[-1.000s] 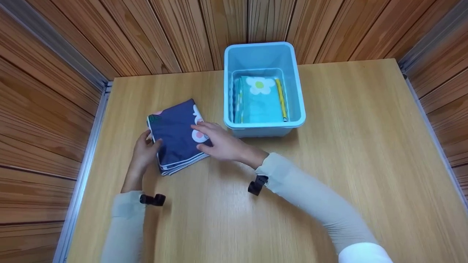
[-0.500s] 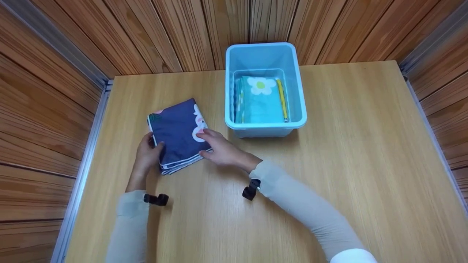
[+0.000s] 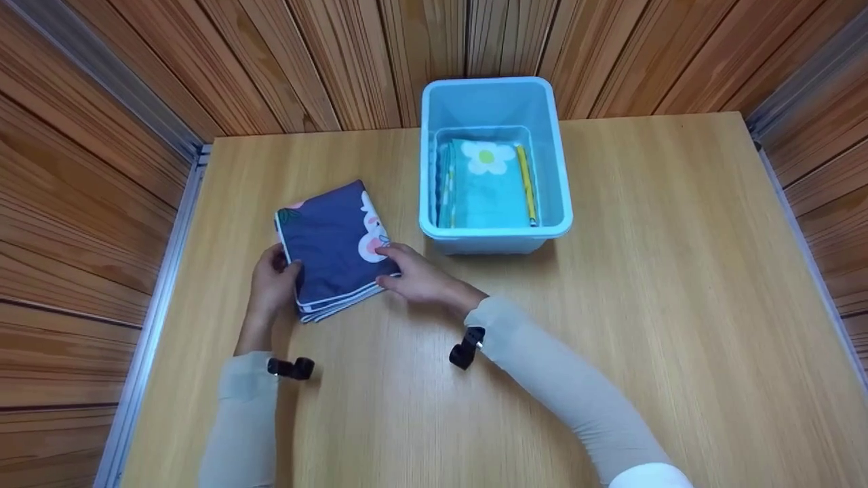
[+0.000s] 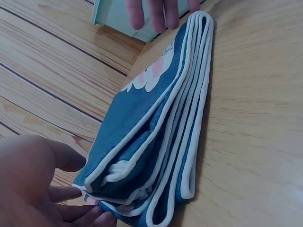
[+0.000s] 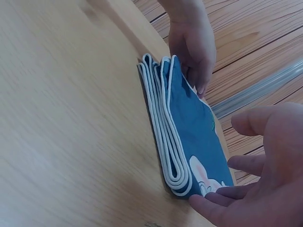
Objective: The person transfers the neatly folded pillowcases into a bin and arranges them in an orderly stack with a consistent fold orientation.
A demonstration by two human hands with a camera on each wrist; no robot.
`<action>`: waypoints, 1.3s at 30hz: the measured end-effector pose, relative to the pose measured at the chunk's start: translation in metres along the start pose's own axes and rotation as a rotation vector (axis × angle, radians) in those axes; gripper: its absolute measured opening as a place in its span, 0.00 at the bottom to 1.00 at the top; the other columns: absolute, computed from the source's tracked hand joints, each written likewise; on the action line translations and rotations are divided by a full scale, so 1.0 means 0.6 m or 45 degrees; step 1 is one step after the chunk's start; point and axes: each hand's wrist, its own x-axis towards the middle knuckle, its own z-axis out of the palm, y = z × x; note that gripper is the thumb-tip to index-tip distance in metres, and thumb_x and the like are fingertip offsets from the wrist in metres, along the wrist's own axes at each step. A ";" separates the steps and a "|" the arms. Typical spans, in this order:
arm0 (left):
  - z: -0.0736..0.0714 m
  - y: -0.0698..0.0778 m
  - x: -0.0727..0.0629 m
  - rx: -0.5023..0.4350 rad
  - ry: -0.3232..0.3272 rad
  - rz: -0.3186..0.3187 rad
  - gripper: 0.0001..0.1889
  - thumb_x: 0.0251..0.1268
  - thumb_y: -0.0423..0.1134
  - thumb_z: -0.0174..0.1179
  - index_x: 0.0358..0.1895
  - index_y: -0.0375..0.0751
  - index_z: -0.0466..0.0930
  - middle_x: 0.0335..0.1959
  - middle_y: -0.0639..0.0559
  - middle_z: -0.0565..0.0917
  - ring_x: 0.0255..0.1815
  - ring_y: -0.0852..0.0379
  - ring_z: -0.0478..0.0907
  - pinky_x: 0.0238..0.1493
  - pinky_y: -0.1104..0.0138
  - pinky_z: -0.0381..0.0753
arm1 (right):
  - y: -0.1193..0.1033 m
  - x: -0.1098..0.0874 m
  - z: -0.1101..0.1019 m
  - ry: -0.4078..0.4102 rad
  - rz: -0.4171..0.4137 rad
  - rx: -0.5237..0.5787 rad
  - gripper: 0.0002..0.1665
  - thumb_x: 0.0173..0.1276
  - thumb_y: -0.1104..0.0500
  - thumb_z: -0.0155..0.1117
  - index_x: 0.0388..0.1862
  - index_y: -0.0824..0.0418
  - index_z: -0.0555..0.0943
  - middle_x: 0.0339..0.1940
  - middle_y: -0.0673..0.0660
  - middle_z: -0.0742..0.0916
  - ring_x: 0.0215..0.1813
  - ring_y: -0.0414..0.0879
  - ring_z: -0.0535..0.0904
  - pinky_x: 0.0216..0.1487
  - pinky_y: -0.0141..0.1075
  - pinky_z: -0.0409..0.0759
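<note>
A folded navy cloth [image 3: 329, 247] with white-edged layers and a white and pink animal print lies on the table at left of centre. My left hand [image 3: 272, 285] is at its left edge; in the left wrist view the thumb [image 4: 68, 156] is by the upper layer and the loosely bent fingers [image 4: 78, 213] are lower, beside the folds. My right hand [image 3: 424, 278] is at the lower right corner, beside the print. Its fingers [image 5: 215, 208] extend along the cloth's edge in the right wrist view, with the thumb [image 5: 251, 122] spread apart from them.
A light blue plastic bin [image 3: 496, 242] stands behind and right of the cloth. Inside it are a folded turquoise cloth [image 3: 491, 196] with a white flower and a yellow pencil-like stick [image 3: 526, 183]. Wooden panel walls [image 3: 502, 41] border the wooden table [image 3: 678, 271] at the back and sides.
My right hand has drawn back from over the print to the cloth's lower right corner. The left hand has shifted slightly right along the left edge. The cloth has barely moved.
</note>
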 end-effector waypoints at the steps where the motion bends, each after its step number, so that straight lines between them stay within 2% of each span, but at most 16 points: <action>1: 0.000 0.000 -0.001 -0.012 0.004 -0.005 0.32 0.79 0.36 0.48 0.80 0.31 0.51 0.76 0.34 0.63 0.75 0.43 0.61 0.76 0.54 0.62 | 0.000 0.001 0.002 -0.002 0.008 0.005 0.36 0.79 0.54 0.56 0.81 0.59 0.60 0.82 0.61 0.60 0.82 0.51 0.54 0.80 0.44 0.54; 12: -0.003 0.001 -0.001 -0.127 0.014 -0.095 0.31 0.81 0.37 0.46 0.81 0.35 0.50 0.77 0.38 0.63 0.75 0.45 0.62 0.75 0.57 0.63 | 0.004 0.006 0.014 0.050 0.085 -0.008 0.35 0.78 0.56 0.56 0.79 0.64 0.62 0.79 0.63 0.66 0.79 0.53 0.60 0.79 0.44 0.57; 20: -0.003 -0.003 0.003 -0.212 0.002 -0.155 0.32 0.81 0.36 0.46 0.81 0.33 0.48 0.77 0.36 0.64 0.75 0.45 0.65 0.73 0.56 0.68 | 0.013 0.008 0.017 0.117 0.032 -0.009 0.33 0.77 0.58 0.57 0.76 0.68 0.65 0.76 0.65 0.69 0.77 0.54 0.63 0.78 0.43 0.58; 27: -0.006 -0.006 0.008 -0.165 -0.016 -0.193 0.33 0.81 0.38 0.47 0.82 0.34 0.47 0.75 0.36 0.65 0.72 0.46 0.67 0.72 0.57 0.69 | 0.015 0.007 0.016 0.123 0.032 -0.007 0.33 0.77 0.57 0.56 0.76 0.68 0.65 0.75 0.65 0.70 0.76 0.54 0.64 0.78 0.43 0.59; 30: -0.006 -0.007 0.010 -0.144 -0.025 -0.189 0.33 0.80 0.36 0.48 0.81 0.33 0.47 0.76 0.35 0.64 0.73 0.46 0.66 0.72 0.56 0.68 | 0.017 0.007 0.016 0.138 0.018 -0.019 0.32 0.76 0.58 0.57 0.75 0.69 0.66 0.73 0.67 0.71 0.76 0.55 0.65 0.78 0.43 0.60; 35: -0.006 -0.007 0.009 -0.133 -0.055 -0.232 0.36 0.77 0.31 0.50 0.82 0.36 0.45 0.78 0.36 0.61 0.76 0.45 0.63 0.75 0.55 0.64 | 0.017 0.005 0.014 0.135 0.054 0.019 0.32 0.77 0.58 0.57 0.75 0.67 0.66 0.72 0.65 0.72 0.74 0.53 0.67 0.77 0.44 0.62; 39: -0.004 -0.004 0.005 -0.106 -0.079 -0.262 0.41 0.73 0.27 0.51 0.83 0.37 0.40 0.77 0.36 0.61 0.74 0.46 0.63 0.76 0.55 0.63 | 0.021 0.007 0.012 0.174 0.073 0.046 0.29 0.76 0.60 0.58 0.73 0.67 0.69 0.67 0.64 0.75 0.67 0.52 0.71 0.72 0.44 0.68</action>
